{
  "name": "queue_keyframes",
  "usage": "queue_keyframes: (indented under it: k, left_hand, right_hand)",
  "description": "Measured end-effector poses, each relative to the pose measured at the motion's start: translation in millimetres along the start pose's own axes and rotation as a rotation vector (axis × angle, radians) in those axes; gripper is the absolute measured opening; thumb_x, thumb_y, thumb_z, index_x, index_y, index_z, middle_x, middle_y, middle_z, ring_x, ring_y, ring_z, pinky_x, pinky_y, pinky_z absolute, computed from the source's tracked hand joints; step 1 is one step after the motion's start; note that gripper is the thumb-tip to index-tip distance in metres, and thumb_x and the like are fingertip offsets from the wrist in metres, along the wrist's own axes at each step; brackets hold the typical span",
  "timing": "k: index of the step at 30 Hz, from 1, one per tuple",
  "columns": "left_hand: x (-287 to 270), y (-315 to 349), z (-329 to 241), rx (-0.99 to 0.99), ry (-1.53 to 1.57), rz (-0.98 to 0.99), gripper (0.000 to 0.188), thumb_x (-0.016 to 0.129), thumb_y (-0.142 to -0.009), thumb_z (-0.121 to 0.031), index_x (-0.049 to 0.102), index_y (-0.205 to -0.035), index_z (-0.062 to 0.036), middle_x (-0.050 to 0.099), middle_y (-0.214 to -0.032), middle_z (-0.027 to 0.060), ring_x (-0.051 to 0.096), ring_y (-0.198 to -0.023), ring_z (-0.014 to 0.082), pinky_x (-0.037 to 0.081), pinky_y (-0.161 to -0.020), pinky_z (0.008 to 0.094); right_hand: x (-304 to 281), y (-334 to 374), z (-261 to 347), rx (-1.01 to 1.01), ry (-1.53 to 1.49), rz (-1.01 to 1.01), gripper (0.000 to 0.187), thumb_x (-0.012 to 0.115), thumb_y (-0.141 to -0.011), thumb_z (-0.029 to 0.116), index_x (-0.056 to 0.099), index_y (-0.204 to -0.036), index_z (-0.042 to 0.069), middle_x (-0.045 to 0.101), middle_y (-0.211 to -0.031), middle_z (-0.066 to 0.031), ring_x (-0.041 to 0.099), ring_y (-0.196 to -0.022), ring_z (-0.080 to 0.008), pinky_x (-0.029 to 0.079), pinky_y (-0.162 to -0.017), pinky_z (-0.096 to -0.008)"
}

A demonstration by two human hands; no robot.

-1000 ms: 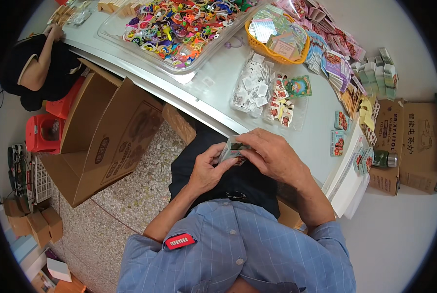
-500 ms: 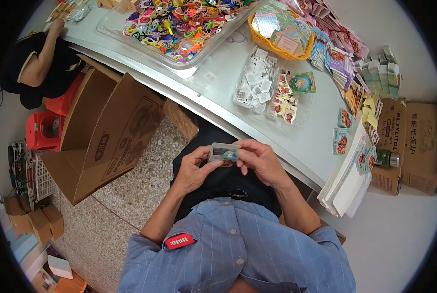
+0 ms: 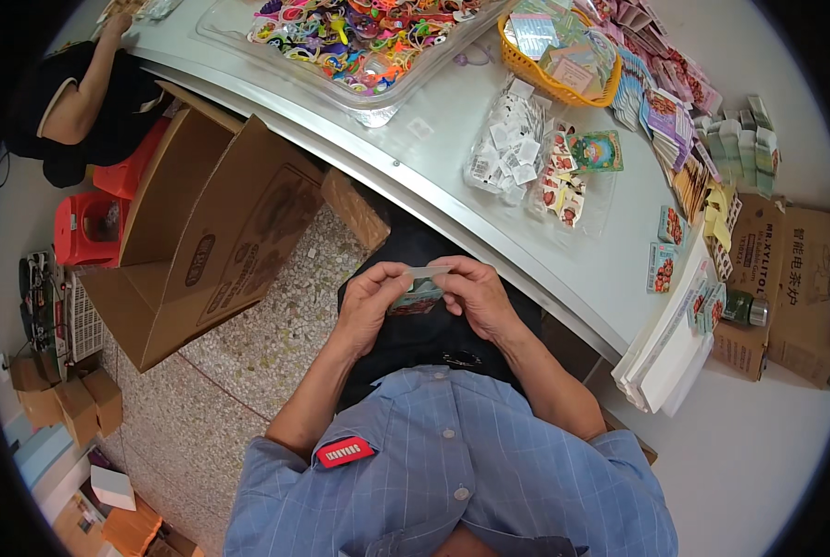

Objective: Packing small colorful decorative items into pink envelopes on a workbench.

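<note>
Over my lap, just off the table's near edge, I hold a small clear packet (image 3: 418, 301) with a colourful printed card in it. A pale see-through strip runs along its top. My left hand (image 3: 375, 302) pinches its left side, thumb in front. The right hand (image 3: 471, 295) grips the upper right corner between thumb and fingers. Beyond my hands, on the table, lie a clear bag of small white tags (image 3: 506, 139) and a clear bag of red-and-yellow picture pieces (image 3: 560, 186). A green picture card (image 3: 597, 150) rests against the second bag.
A clear tub (image 3: 378, 113) of colourful trinkets and a yellow basket (image 3: 531, 72) of cards stand on the white table (image 3: 359, 148). Card stacks line its right side. An open carton (image 3: 238, 232) is on the floor at left. Another person's arm (image 3: 83, 97) reaches in at far left.
My right hand has shifted left and tightened its hold near the packet's top. The packet now tilts so its pale top strip shows edge-on. The view has swung slightly.
</note>
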State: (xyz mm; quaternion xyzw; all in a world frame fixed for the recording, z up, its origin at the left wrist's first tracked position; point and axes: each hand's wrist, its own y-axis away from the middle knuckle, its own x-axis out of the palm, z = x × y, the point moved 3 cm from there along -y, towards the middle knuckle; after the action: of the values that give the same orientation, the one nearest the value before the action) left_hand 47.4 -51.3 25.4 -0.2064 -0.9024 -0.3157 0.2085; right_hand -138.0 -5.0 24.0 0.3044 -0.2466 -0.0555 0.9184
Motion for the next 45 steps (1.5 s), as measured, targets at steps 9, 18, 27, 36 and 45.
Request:
queue_keyframes:
  k: [9,18,27,36,45]
  left_hand:
    - [-6.0,-2.0,-33.7,0.355,-0.62,-0.069,0.019,0.073,-0.091,-0.004,0.075,-0.108,0.0012,0.075,-0.112,0.0117,0.07,-0.102,0.0194,0.054,-0.09,0.0312]
    - [-5.0,2.3,-29.5,0.145,-0.406,-0.093,0.02,0.072,-0.094,-0.007,0.074,-0.112,0.0016,0.074,-0.112,0.0116,0.07,-0.093,0.0141,0.059,-0.073,0.0263]
    - [-11.7,-4.5,-29.2,0.178,-0.461,-0.011,0.018,0.07,-0.094,-0.003,0.074,-0.111,0.0024,0.071,-0.112,0.0115,0.07,-0.09,0.013,0.061,-0.068,0.0243]
    - [-16.7,-2.7,-26.7,0.324,-0.659,0.059,0.019,0.072,-0.091,0.001,0.075,-0.109,0.0005,0.071,-0.117,0.0154,0.07,-0.098,0.0181,0.061,-0.075,0.0278]
    - [-9.3,-2.8,-31.8,0.691,-0.965,0.136,0.026,0.077,-0.086,0.001,0.074,-0.111,0.0001,0.074,-0.114,0.0142,0.072,-0.101,0.0209,0.058,-0.086,0.032]
  right_hand:
    - [-3.4,-12.7,4.3,-0.378,0.27,0.176,0.019,0.066,-0.095,0.002,0.072,-0.112,-0.005,0.065,-0.112,-0.0098,0.057,-0.07,-0.01,0.047,-0.061,-0.0233]
    - [0.5,-12.5,11.6,-0.318,0.345,0.16,0.02,0.07,-0.093,0.004,0.074,-0.112,-0.002,0.067,-0.108,-0.0082,0.058,-0.066,-0.0088,0.047,-0.058,-0.0215]
    - [0.6,-14.7,9.5,-0.335,0.316,0.16,0.018,0.071,-0.094,0.004,0.075,-0.111,-0.001,0.066,-0.102,-0.0057,0.057,-0.07,-0.0069,0.046,-0.06,-0.0209]
    - [-6.3,-10.6,10.2,-0.656,0.65,0.221,0.025,0.078,-0.085,0.002,0.076,-0.11,0.002,0.07,-0.111,-0.0121,0.067,-0.101,-0.0214,0.053,-0.087,-0.0292]
    - [-2.9,-4.9,6.9,-0.521,0.572,0.117,0.03,0.079,-0.085,0.003,0.076,-0.115,0.004,0.069,-0.106,-0.0096,0.066,-0.091,-0.0183,0.052,-0.078,-0.0274]
